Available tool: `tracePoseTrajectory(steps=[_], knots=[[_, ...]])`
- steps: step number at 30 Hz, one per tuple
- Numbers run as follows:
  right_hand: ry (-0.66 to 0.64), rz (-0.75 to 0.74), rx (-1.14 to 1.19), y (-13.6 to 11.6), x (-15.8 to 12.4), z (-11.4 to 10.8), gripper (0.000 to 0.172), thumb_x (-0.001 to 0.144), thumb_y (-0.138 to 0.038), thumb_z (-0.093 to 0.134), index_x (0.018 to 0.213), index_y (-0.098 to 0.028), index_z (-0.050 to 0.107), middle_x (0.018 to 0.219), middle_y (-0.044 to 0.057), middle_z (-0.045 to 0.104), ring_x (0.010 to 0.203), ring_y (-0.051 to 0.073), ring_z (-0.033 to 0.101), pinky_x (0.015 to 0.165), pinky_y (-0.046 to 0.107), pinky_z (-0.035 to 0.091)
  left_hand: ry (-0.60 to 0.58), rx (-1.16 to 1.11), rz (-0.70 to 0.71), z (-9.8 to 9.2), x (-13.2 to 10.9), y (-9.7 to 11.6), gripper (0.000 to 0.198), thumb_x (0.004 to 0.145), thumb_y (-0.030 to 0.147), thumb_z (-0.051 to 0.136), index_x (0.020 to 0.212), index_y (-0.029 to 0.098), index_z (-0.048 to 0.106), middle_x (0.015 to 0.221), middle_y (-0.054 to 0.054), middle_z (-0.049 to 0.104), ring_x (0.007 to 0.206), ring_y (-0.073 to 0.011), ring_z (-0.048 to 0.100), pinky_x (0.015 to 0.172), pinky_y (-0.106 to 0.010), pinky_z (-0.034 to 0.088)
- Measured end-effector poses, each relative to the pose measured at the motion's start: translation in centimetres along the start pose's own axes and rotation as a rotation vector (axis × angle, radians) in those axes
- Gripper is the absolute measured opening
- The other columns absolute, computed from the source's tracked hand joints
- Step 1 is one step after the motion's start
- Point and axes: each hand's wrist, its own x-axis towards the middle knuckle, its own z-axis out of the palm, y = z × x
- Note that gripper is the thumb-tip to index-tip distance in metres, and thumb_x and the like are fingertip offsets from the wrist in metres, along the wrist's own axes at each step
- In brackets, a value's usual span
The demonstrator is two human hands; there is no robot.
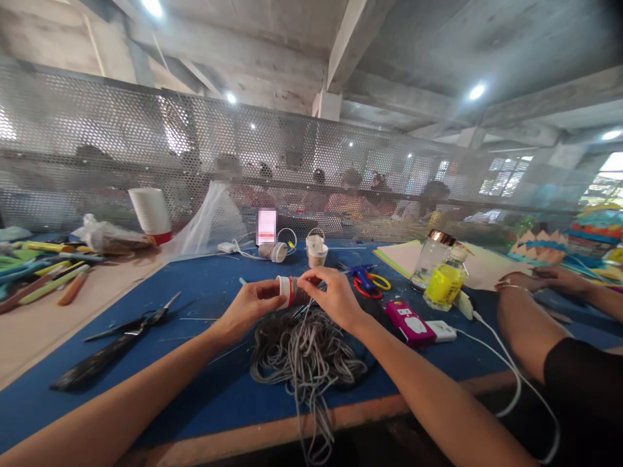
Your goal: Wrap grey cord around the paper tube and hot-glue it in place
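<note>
My left hand [250, 305] grips the rim end of a small paper cup [287, 290] lying on its side, white with a red band and partly wrapped in grey cord. My right hand [331, 295] pinches the grey cord against the cup's other end, fingers closed. A loose pile of grey cord [304, 353] lies on the blue table [204, 285] just below both hands, with strands hanging over the front edge.
Black scissors [131, 327] lie at the left. Two wrapped cups [317, 250] stand behind, beside a stack of paper cups [150, 214]. A glue gun [363, 272], glass jar [431, 259], yellow bottle [445, 282] and pink device [409, 321] sit right. Another person's arm [525, 318] rests at the right.
</note>
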Motion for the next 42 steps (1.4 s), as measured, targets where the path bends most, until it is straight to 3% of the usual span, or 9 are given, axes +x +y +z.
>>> tracePoseTrajectory(steps=[4, 42], knots=[[0.009, -0.013, -0.016, 0.0, 0.1, 0.0, 0.014, 0.091, -0.030, 0.059, 0.087, -0.020, 0.069, 0.081, 0.000, 0.070, 0.073, 0.013, 0.062, 0.077, 0.025, 0.046, 0.000, 0.011, -0.003, 0.1, 0.0, 0.0, 0.030, 0.064, 0.024, 0.079, 0.093, 0.018, 0.079, 0.097, -0.008, 0.077, 0.089, -0.0291, 0.070, 0.086, -0.037, 0.051], [0.073, -0.045, -0.120, 1.0, 0.3, 0.1, 0.009, 0.087, -0.028, 0.066, 0.083, -0.022, 0.069, 0.076, -0.001, 0.067, 0.073, 0.012, 0.060, 0.078, 0.027, 0.041, -0.140, 0.150, -0.002, 0.2, -0.3, -0.1, 0.035, 0.074, 0.023, 0.067, 0.107, 0.013, 0.073, 0.098, -0.007, 0.076, 0.094, -0.0270, 0.067, 0.092, -0.041, 0.048]])
